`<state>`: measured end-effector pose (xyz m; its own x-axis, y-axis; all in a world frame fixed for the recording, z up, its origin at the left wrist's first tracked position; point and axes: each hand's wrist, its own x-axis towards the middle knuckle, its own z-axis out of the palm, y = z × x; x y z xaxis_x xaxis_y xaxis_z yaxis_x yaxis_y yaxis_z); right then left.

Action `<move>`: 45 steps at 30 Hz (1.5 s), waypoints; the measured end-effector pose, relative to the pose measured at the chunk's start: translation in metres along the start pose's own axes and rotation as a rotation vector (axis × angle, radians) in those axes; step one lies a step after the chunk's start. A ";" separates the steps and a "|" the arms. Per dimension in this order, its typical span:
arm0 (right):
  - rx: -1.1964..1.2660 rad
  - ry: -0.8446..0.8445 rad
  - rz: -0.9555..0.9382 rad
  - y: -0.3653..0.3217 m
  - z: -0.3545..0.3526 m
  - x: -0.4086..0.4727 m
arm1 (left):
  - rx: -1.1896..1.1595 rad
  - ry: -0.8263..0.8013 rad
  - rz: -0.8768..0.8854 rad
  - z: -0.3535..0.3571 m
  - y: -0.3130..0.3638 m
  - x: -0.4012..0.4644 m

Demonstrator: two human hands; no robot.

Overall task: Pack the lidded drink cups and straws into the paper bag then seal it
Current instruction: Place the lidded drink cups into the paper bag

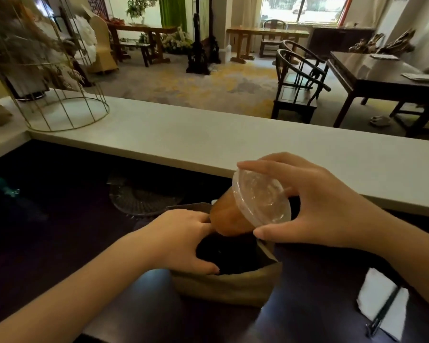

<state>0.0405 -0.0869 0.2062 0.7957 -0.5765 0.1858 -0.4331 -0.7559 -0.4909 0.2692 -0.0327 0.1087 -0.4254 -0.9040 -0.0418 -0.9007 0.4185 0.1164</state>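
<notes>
A clear plastic cup [229, 217] of brown drink with a transparent lid [261, 198] hangs tilted over the open mouth of a brown paper bag [228, 284] on the dark counter. My right hand [315, 206] grips the cup by its lid rim, thumb below and fingers above. My left hand [183, 240] holds the bag's left rim, keeping the mouth spread. The cup's base points down-left into the opening. The bag's inside is dark and I cannot make out what lies in it. A dark straw [384, 311] lies on a white napkin [382, 305] at the lower right.
A pale raised ledge [208, 137] runs across behind the dark counter. A gold wire cage [60, 105] stands on its left end. A round dark woven mat [144, 200] lies beyond the bag. Chairs and tables fill the room behind.
</notes>
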 end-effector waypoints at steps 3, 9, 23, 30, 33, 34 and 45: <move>0.041 -0.099 0.043 -0.001 0.025 0.008 | 0.021 -0.062 -0.015 0.003 -0.009 -0.003; -0.113 -0.260 0.051 -0.004 0.059 0.019 | 0.020 -0.088 -0.024 0.007 -0.025 -0.010; -0.447 -0.482 0.404 0.029 0.130 0.026 | 0.060 -0.027 -0.014 0.021 -0.032 -0.013; -0.581 -0.642 0.458 0.044 0.124 -0.003 | 0.085 -0.005 0.039 0.017 -0.024 -0.014; -0.582 -0.725 0.507 0.044 0.147 0.004 | 0.106 -0.048 0.047 0.017 -0.022 -0.014; -0.571 -0.756 0.544 0.044 0.154 0.008 | 0.109 -0.058 0.048 0.017 -0.023 -0.015; -0.556 -0.684 0.746 0.058 0.199 0.012 | 0.117 -0.080 0.043 0.019 -0.020 -0.021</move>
<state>0.1094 -0.0760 0.0111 0.2525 -0.7772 -0.5765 -0.8837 -0.4278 0.1897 0.2944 -0.0202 0.0880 -0.4649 -0.8773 -0.1191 -0.8838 0.4679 0.0033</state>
